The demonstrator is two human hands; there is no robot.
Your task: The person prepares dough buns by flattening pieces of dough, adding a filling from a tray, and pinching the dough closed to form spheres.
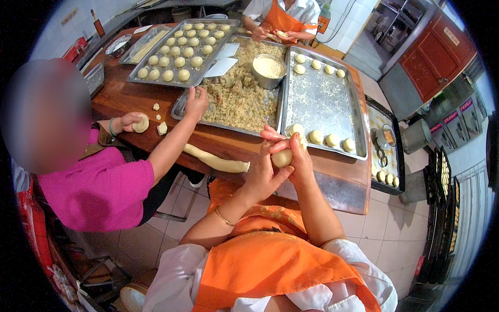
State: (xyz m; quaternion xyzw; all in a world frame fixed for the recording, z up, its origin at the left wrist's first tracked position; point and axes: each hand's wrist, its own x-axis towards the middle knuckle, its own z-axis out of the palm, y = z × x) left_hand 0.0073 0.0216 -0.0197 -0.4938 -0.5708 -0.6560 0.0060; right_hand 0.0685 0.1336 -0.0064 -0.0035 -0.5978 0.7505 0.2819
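Observation:
Both my hands are closed round a smooth, pale dough ball (282,158) above the table's near edge. My left hand (261,174) wraps it from the left, and my right hand (301,166) presses in from the right with the thumb along it. Just past my fingertips lies a silver tray (325,99) dusted with pale crumbs. Several dough balls (331,140) sit along its near end, one partly hidden by my fingers, and more line the far end. A rope of dough (215,160) rests on the wood left of my hands.
A crumbly brown filling (223,86) fills the middle tray, with a steel bowl (268,67) of pale grains on it. Another tray of dough balls (179,62) stands far left. A co-worker in pink (104,182) holds a dough disc (140,124); another person (283,21) works opposite.

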